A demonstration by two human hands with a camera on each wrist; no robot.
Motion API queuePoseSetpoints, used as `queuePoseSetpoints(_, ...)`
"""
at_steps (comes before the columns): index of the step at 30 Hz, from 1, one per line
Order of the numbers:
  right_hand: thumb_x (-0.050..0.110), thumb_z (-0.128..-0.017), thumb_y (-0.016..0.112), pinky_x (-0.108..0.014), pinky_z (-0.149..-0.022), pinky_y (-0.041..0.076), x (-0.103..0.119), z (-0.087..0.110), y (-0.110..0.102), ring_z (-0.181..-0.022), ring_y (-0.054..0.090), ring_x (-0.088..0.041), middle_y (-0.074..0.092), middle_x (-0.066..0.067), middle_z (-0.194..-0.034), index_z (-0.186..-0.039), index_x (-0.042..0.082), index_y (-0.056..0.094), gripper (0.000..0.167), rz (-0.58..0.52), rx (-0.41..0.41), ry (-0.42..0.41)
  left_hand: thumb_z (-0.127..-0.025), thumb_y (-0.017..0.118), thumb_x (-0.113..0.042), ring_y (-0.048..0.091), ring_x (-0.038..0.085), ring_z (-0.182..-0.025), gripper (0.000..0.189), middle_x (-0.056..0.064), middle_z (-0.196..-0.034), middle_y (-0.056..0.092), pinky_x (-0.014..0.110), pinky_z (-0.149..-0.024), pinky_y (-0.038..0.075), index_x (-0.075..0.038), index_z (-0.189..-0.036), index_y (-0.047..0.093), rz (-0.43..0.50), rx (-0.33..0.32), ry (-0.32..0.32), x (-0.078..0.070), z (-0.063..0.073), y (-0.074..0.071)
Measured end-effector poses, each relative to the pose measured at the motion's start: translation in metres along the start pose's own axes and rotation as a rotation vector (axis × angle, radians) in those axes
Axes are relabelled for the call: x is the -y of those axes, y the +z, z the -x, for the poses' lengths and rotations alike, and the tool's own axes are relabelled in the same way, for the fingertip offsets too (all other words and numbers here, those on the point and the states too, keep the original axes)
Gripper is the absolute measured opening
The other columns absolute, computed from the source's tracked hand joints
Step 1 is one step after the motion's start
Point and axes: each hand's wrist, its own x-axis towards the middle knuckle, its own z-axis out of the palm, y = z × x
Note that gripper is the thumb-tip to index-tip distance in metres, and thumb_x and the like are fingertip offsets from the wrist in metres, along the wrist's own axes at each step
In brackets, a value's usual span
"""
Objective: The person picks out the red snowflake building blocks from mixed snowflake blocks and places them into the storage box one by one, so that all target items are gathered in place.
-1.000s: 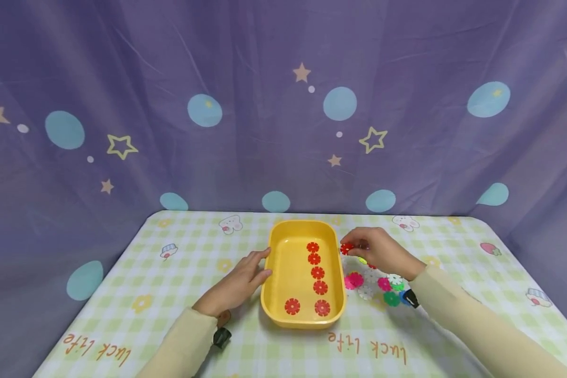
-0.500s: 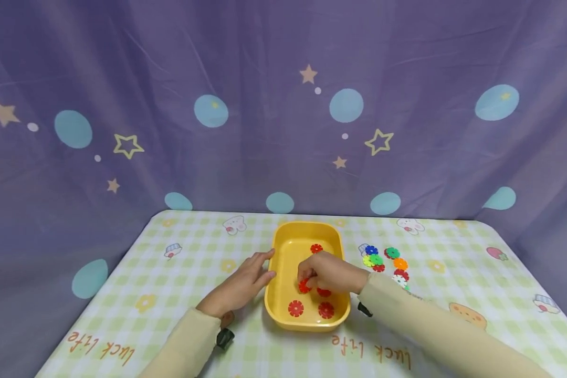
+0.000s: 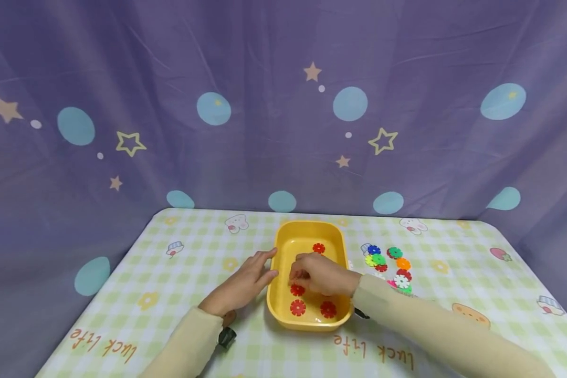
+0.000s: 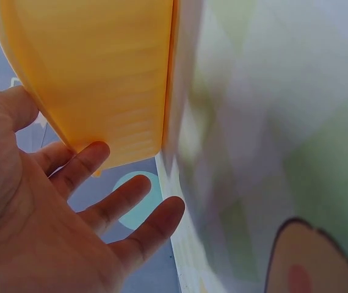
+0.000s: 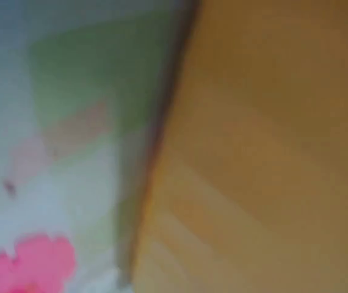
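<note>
A yellow plastic tray stands on the table with several red snowflake discs lying in it. My right hand reaches inside, its curled fingertips pinching a red snowflake disc at the tray floor, just behind another red disc. The hand and wrist hide part of the right-hand row. My left hand rests against the tray's left side with fingers spread and fairly straight; the left wrist view shows its fingers touching the tray's edge. The right wrist view is blurred and shows the tray wall.
Right of the tray lies a loose group of snowflake discs, among them a blue disc, an orange disc and a white disc. A pink disc lies near the tray wall. Behind the checked tablecloth hangs a purple curtain.
My right hand has carried a red disc from right of the tray into it, then shifted slightly left and nearer me. My left hand has stayed at the tray's left side.
</note>
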Motion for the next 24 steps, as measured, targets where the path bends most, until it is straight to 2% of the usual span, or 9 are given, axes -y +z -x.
queuePoseSetpoints(4, 0.015, -0.091, 0.066, -0.022, -0.069, 0.049, 0.0, 0.024, -0.027, -0.076, 0.053, -0.006, 0.06, 0.012, -0.089, -0.097, 0.017, 0.071, 0.008, -0.056, -0.176, -0.04, -0.101, 0.043, -0.036, 0.03, 0.018, -0.133, 0.054, -0.001, -0.146, 0.035, 0.042, -0.107, 0.028, -0.015, -0.149, 0.029, -0.003, -0.002, 0.008, -0.001, -0.002, 0.002)
queuePoseSetpoints(6, 0.014, -0.091, 0.066, -0.023, -0.064, 0.049, -0.008, 0.04, -0.043, -0.073, 0.053, -0.007, 0.06, 0.011, -0.087, -0.096, 0.019, 0.07, 0.009, -0.039, -0.283, -0.03, -0.101, 0.044, -0.036, 0.031, 0.018, -0.133, 0.054, -0.001, -0.145, 0.035, 0.042, -0.107, 0.028, -0.014, -0.149, 0.029, -0.009, -0.006, 0.013, 0.0, -0.002, 0.002)
queuePoseSetpoints(9, 0.009, -0.089, 0.067, -0.026, -0.06, 0.048, -0.03, 0.067, -0.06, -0.069, 0.053, -0.008, 0.061, 0.007, -0.084, -0.095, 0.015, 0.071, 0.01, 0.031, -0.378, 0.098, -0.101, 0.044, -0.035, 0.031, 0.019, -0.133, 0.055, 0.0, -0.144, 0.036, 0.042, -0.107, 0.028, -0.013, -0.149, 0.029, -0.01, -0.007, 0.014, 0.001, -0.001, 0.002)
queuePoseSetpoints(11, 0.009, -0.088, 0.067, -0.028, -0.059, 0.048, -0.046, 0.084, -0.065, -0.068, 0.053, -0.011, 0.061, 0.005, -0.083, -0.096, 0.011, 0.071, 0.009, 0.074, -0.373, 0.239, -0.101, 0.044, -0.035, 0.031, 0.02, -0.133, 0.055, 0.0, -0.144, 0.036, 0.043, -0.107, 0.028, -0.012, -0.149, 0.029, -0.013, -0.01, 0.011, 0.002, 0.0, 0.001)
queuePoseSetpoints(14, 0.013, -0.086, 0.069, -0.033, -0.063, 0.049, -0.066, 0.108, -0.062, -0.07, 0.054, -0.014, 0.061, -0.001, -0.086, -0.103, 0.003, 0.069, 0.019, 0.107, -0.298, 0.461, -0.101, 0.044, -0.034, 0.032, 0.02, -0.132, 0.054, 0.001, -0.143, 0.037, 0.043, -0.107, 0.028, -0.011, -0.149, 0.03, -0.013, -0.013, 0.007, 0.002, 0.001, 0.001)
queuePoseSetpoints(16, 0.018, -0.086, 0.07, -0.036, -0.064, 0.049, -0.075, 0.119, -0.055, -0.072, 0.054, -0.017, 0.06, -0.004, -0.087, -0.106, 0.0, 0.067, 0.027, 0.106, -0.238, 0.563, -0.101, 0.044, -0.034, 0.032, 0.02, -0.132, 0.054, 0.001, -0.143, 0.037, 0.043, -0.107, 0.028, -0.012, -0.149, 0.03, -0.014, -0.013, 0.005, 0.001, 0.001, 0.001)
queuePoseSetpoints(19, 0.027, -0.084, 0.073, -0.037, -0.064, 0.047, -0.083, 0.129, -0.044, -0.073, 0.052, -0.018, 0.058, -0.005, -0.086, -0.107, 0.0, 0.065, 0.036, 0.105, -0.217, 0.635, -0.101, 0.045, -0.033, 0.032, 0.02, -0.131, 0.054, 0.0, -0.142, 0.038, 0.043, -0.107, 0.028, -0.012, -0.149, 0.03, -0.013, -0.011, 0.007, 0.001, 0.001, 0.001)
queuePoseSetpoints(24, 0.027, -0.084, 0.073, -0.037, -0.064, 0.047, -0.09, 0.128, -0.039, -0.073, 0.052, -0.018, 0.056, -0.005, -0.088, -0.109, 0.005, 0.065, 0.035, 0.127, -0.244, 0.62, -0.101, 0.044, -0.036, 0.032, 0.019, -0.132, 0.055, -0.001, -0.142, 0.038, 0.044, -0.106, 0.028, -0.013, -0.149, 0.03, -0.01, -0.008, -0.001, 0.0, -0.001, 0.004)
